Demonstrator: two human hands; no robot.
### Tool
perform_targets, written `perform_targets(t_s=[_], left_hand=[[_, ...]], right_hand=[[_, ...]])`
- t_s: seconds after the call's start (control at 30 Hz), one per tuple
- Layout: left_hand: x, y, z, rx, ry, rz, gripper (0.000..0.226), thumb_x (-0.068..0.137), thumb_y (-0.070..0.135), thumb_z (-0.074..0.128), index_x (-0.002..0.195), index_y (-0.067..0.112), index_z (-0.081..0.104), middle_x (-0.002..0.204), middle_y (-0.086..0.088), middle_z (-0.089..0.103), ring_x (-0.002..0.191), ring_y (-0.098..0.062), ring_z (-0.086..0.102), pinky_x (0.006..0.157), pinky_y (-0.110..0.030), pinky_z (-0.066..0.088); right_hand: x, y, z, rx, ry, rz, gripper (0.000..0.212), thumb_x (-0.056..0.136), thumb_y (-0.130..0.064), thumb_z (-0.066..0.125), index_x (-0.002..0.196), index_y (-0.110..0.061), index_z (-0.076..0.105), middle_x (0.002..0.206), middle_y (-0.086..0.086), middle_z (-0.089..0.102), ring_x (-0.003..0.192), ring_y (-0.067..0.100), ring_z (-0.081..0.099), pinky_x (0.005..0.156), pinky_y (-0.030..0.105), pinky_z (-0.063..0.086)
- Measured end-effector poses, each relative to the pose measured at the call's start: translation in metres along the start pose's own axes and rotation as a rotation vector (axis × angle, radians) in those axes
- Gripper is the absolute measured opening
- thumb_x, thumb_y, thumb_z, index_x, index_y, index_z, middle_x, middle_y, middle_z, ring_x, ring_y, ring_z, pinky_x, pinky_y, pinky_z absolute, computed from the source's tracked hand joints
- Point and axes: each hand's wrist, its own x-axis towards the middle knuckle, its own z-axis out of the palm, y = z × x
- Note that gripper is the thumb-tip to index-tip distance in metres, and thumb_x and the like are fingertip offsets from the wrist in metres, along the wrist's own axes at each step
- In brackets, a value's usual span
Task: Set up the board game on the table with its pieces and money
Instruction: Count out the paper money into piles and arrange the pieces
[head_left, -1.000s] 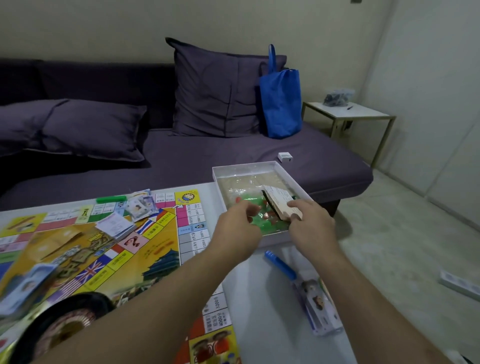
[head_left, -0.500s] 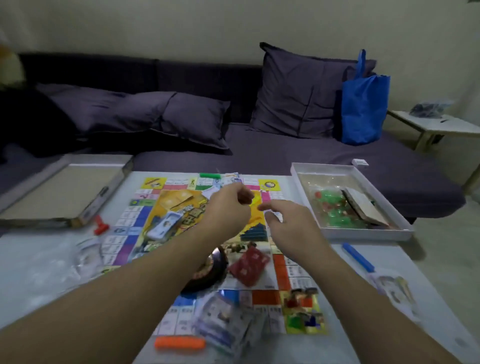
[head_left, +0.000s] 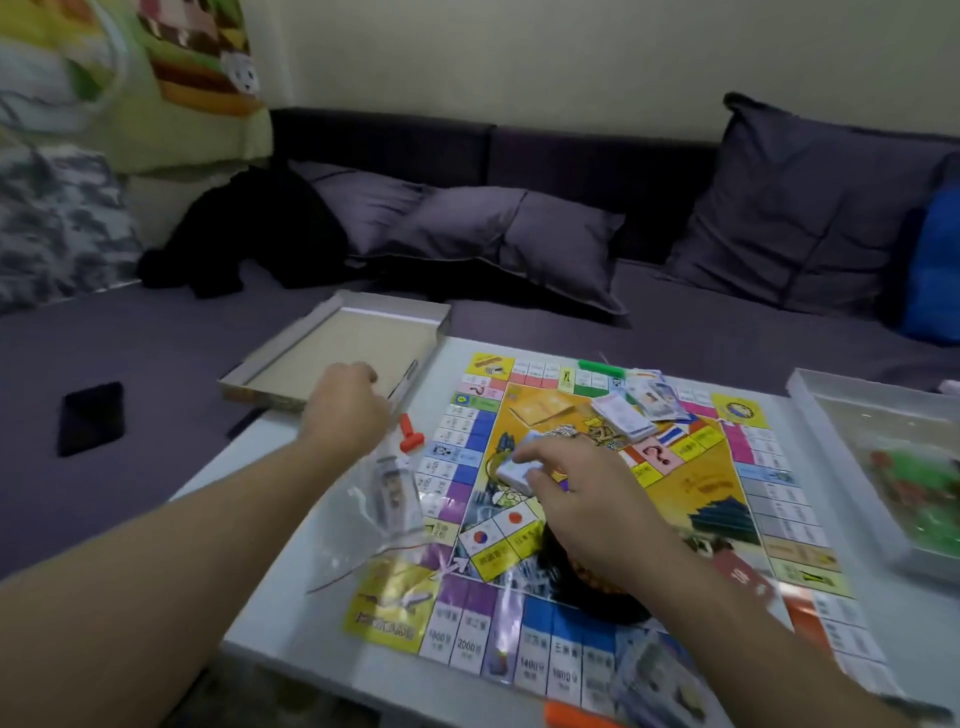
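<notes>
Board (head_left: 691, 499) is already flat in the table's (head_left: 270, 623) middle, cards on it, money still bagged. Right hand (head_left: 587, 499) pinches a card deck (head_left: 517, 470); left hand (head_left: 345, 408) fist-curled near the far-left edge, can't tell what it holds

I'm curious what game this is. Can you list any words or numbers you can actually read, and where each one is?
"1800" on a near-edge square of the game board.
"2000" on the square beside it.
"1400" on a blue near-edge square.
"1800" on the next blue square.
"?" on a pink inner square, and another by the far-left corner.
All other print, on board, cards and notes, is too blurred to read.
</notes>
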Motion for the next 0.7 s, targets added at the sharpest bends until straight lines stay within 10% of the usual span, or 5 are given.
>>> perform_targets(t_s=[0.27, 0.7], left_hand=[[0.032, -0.033, 0.021, 0.084, -0.21, -0.012, 0.038, 0.093, 0.049, 0.072, 0.076, 0.016, 0.076, 0.069, -0.005, 0.073, 0.062, -0.022, 0.067, 0.056, -0.029, 0.052], [0.027, 0.007, -0.029, -0.125, 0.234, 0.036, 0.024, 0.101, 0.024, 0.059, 0.091, 0.005, 0.07, 0.084, -0.017, 0.067, 0.077, -0.034, 0.058, 0.07, -0.04, 0.045]], right_hand=[[0.011, -0.006, 0.019, -0.015, -0.085, 0.032, 0.028, 0.109, -0.03, 0.053, 0.133, -0.032, 0.068, 0.136, -0.016, 0.063, 0.101, 0.002, 0.06, 0.077, 0.005, 0.041], [-0.007, -0.01, -0.011, 0.019, 0.012, 0.016, 0.024, 0.107, -0.024, 0.054, 0.123, -0.026, 0.072, 0.121, -0.013, 0.069, 0.102, 0.002, 0.061, 0.081, 0.012, 0.044]])
